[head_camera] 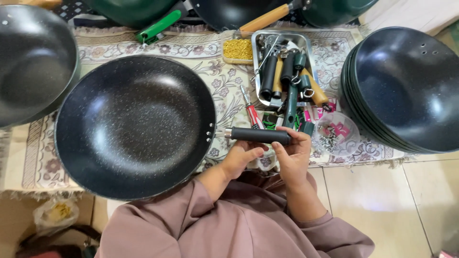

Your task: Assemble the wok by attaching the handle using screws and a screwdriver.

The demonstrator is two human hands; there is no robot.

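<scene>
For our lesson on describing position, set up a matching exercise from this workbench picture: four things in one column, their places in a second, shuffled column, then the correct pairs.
Things
1. black cylindrical pan handle
2. stack of dark speckled pans
3. red-handled screwdriver
4. small tray of gold-coloured pieces

Places
A. at the right edge of the patterned mat
B. left of the metal tray
C. held between left hand and right hand
D. lying on the mat, between the large speckled wok and the metal tray

Pairs: 1-C, 2-A, 3-D, 4-B
</scene>
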